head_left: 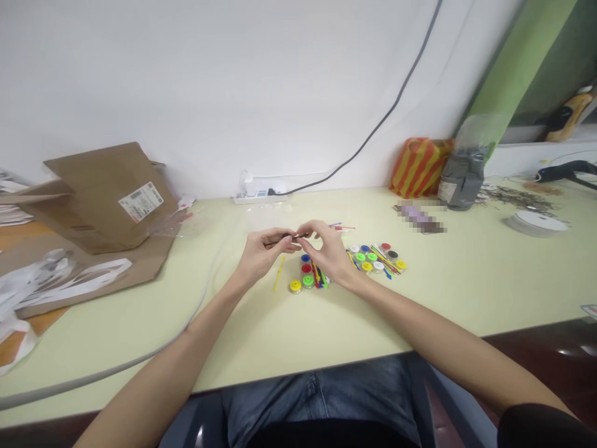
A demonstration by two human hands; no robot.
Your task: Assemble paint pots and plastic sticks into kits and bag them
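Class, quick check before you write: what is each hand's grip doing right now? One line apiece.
Left hand: closed, holding a thin dark stick.
Right hand: closed, pinching what looks like the same stick.

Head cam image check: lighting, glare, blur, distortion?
Head view: even light, no strong glare on the tabletop; head view: soft detail, so the thin dark piece between left hand and right hand is hard to make out; head view: wide-angle look, forearms widening toward the bottom corners; head view: pixelation over a purplish item.
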